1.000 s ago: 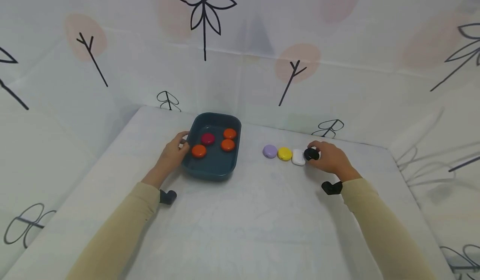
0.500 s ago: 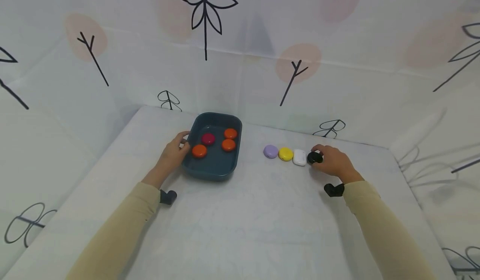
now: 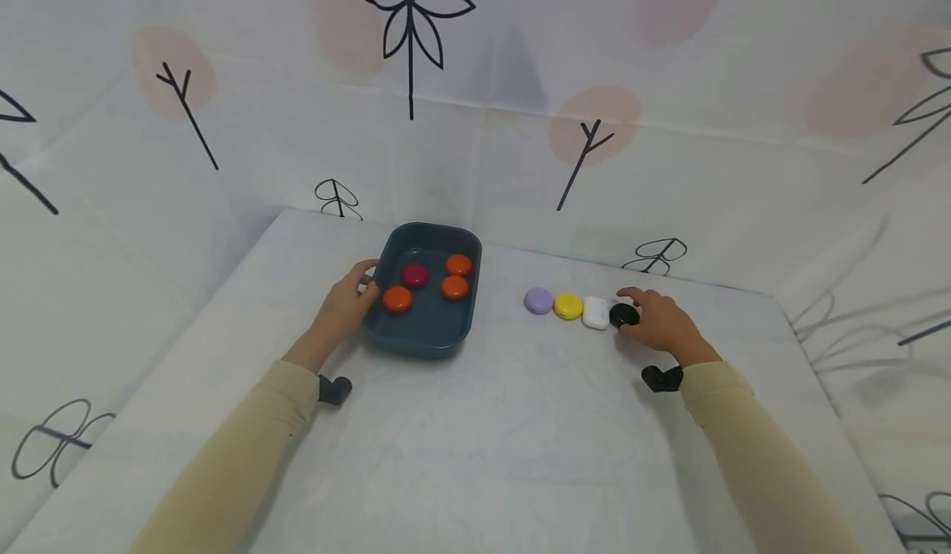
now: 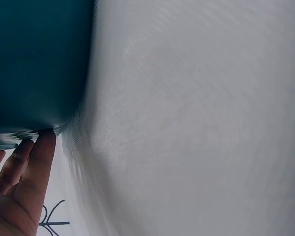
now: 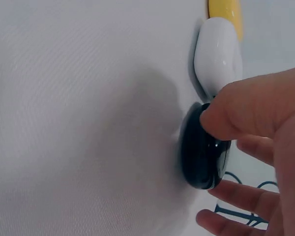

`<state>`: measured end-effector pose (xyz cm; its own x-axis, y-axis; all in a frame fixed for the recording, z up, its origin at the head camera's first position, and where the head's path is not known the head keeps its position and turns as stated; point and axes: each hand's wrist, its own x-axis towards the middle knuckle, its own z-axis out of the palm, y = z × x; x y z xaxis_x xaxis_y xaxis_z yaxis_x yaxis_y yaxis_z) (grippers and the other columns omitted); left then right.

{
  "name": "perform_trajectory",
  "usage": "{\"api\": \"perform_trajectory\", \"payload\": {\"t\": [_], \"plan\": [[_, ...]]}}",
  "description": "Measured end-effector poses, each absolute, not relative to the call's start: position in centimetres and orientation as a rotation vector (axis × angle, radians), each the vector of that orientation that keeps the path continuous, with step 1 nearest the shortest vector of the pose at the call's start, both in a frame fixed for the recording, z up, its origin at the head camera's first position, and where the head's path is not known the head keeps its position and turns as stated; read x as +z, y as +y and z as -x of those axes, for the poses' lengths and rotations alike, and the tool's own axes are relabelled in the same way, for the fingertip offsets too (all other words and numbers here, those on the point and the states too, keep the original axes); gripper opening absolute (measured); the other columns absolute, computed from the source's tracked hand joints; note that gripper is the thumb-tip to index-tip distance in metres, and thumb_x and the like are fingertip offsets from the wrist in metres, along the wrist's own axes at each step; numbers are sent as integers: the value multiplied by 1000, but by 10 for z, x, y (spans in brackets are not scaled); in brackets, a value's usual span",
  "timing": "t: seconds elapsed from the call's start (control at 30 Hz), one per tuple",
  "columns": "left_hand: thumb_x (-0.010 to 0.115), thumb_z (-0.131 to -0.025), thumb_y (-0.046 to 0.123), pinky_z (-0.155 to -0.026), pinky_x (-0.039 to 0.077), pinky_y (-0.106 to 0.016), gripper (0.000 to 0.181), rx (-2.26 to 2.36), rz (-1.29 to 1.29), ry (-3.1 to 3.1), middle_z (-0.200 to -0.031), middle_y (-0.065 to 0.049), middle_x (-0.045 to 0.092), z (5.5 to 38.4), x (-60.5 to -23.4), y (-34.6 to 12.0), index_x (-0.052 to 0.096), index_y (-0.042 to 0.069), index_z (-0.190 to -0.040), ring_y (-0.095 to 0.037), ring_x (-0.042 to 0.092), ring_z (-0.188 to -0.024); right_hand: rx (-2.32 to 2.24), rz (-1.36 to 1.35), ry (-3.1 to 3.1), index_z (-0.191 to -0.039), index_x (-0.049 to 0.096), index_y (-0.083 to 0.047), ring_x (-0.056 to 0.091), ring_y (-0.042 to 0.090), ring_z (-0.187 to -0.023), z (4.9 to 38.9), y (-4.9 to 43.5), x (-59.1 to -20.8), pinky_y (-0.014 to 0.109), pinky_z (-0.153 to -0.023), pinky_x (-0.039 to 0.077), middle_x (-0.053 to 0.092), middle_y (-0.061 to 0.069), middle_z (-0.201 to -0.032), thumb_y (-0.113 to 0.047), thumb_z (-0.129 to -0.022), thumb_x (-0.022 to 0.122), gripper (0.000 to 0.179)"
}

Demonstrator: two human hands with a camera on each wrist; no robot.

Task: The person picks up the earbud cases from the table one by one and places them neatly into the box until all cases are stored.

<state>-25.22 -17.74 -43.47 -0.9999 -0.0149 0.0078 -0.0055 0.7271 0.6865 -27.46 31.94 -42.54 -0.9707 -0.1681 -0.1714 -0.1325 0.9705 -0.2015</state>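
A: State of the right grip (image 3: 664, 321)?
B: Loosened. In the right wrist view the thumb (image 5: 223, 120) is laid on the black piece (image 3: 622, 315); in the head view the index finger is held just clear of it. Whether the middle fingertip is touching cannot be told.
A: Black piece located where?
B: On the counter (image 3: 475, 455), at the right end of a short row. The white piece (image 3: 596, 313) is set just beside it, followed leftward by the yellow piece (image 3: 568, 305) and the lilac piece (image 3: 538, 300).
A: Left grip (image 3: 345, 302)?
B: Fingers fairly straight, tips placed against the left side of the blue tray (image 3: 423, 335). Nothing is clutched.
A: Tray contents?
B: Three orange pieces (image 3: 397, 299) and one crimson piece (image 3: 414, 275).
A: Arm pose?
B: Both forearms are stretched forward from the near edge of the head view, well apart. Each is covered by a khaki sleeve (image 3: 750, 438), and a dark wrist mount (image 3: 661, 378) is seen at each cuff.
A: Surface, room?
B: Counter covered in white, softly shadowed under the arms. It is enclosed at back and sides by a pale backdrop (image 3: 490, 59), printed with black line flowers (image 3: 411, 1), twigs and faint peach patches; creases are visible.
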Motion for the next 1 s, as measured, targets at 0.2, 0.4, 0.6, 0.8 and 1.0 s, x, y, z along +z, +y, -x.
{"api": "perform_trajectory", "payload": {"t": [0.2,0.4,0.6,0.8,1.0], "plan": [[35,-87,30,-79,45,-38,49,-1169,-22,-2912,-116,-9,52,253,-436,-178,28,26,-135,-23,52,-88,-376,231,2982,-127,39,-16,42,37,-101,275,316,-425,51,-73,40,45,19,-118,-31,-75,55,57],[35,-87,30,-79,45,-39,49,-1166,-10,-2917,-116,-9,51,253,-437,-179,27,26,-135,-23,52,-88,-451,252,2997,-124,43,-15,42,35,-105,277,306,-420,52,-77,39,46,18,-119,-33,-76,56,53],[35,-87,30,-80,45,-39,49,-1185,-15,-2905,-117,-9,51,253,-436,-179,27,26,-135,-23,52,-88,-530,319,3020,-121,46,-13,44,33,-105,278,292,-415,50,-79,39,48,14,-119,-38,-76,57,52],[35,-87,30,-81,45,-39,48,-1194,-14,-2904,-117,-9,51,253,-436,-179,27,27,-135,-23,52,-88,-623,390,3044,-119,49,-12,46,31,-105,279,274,-409,48,-81,39,51,12,-119,-37,-75,60,51],[36,-87,29,-79,45,-38,48,-1172,0,-2903,-116,-8,52,253,-437,-180,27,26,-135,-22,52,-87,-615,439,3056,-117,50,-15,45,30,-106,282,258,-403,46,-82,40,51,8,-118,-37,-74,62,50]]}}
